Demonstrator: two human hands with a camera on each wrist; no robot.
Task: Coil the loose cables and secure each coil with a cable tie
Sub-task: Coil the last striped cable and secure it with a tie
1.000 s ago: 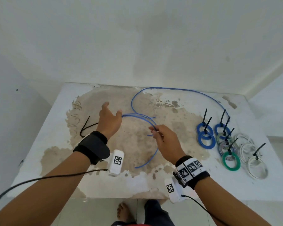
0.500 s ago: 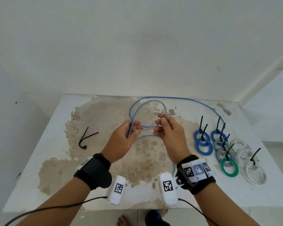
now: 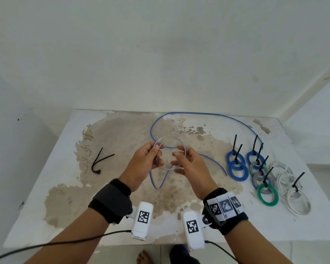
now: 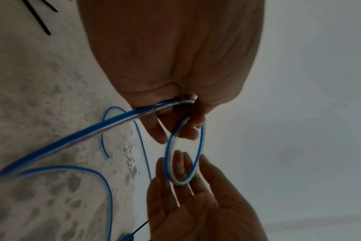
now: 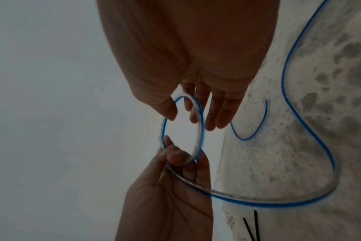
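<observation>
Holding a small loop of the blue cable (image 3: 169,153) above the stained tabletop (image 3: 208,231), between both hands. Left hand (image 3: 144,164) pinching the loop's left side, fingers (image 4: 188,130) curled round the overlapping strands. Right hand (image 3: 191,168) supporting the loop's right side, fingers (image 5: 220,112) only loosely bent, the strand passing between thumb and fingers. Remaining cable trailing onto the tabletop, arcing along the far edge and running toward the right. Lying at the right, well apart from the hands: finished coils (image 3: 236,168), blue, green and white, each bound with a black tie. Lying at the left of the tabletop: spare black cable ties (image 3: 100,161), bent together in a V.
</observation>
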